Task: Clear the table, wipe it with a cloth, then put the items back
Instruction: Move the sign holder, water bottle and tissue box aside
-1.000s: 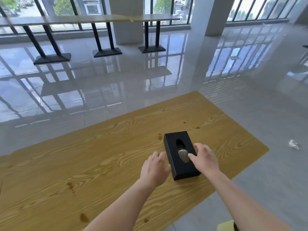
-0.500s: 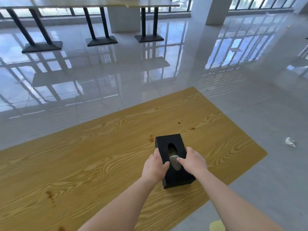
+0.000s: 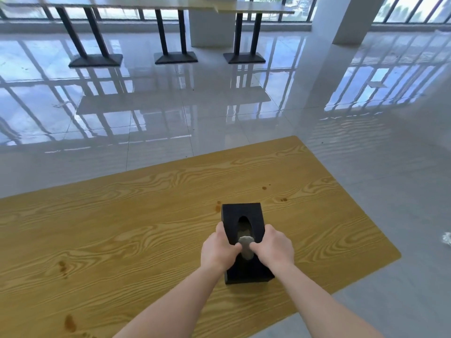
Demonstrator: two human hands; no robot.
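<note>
A black tissue box (image 3: pixel 241 213) with an oval slot and a grey tissue (image 3: pixel 246 245) poking out stands on the wooden table (image 3: pixel 122 228), right of its middle. My left hand (image 3: pixel 218 250) clasps the box's left side and my right hand (image 3: pixel 274 248) clasps its right side, with both thumbs on top near the tissue. The box's near part is partly hidden by my hands. No cloth is in view.
Brown stains mark the table near the box (image 3: pixel 218 208), at the right (image 3: pixel 283 199) and at the lower left (image 3: pixel 64 265). The table's right edge drops to a glossy tiled floor. A crumpled white scrap (image 3: pixel 447 239) lies on the floor. Long tables with black legs (image 3: pixel 174 32) stand far back.
My left hand has come in from the side and closed on the box's left face. My right hand has settled on the right face. The view has shifted, so the box sits more centred.
</note>
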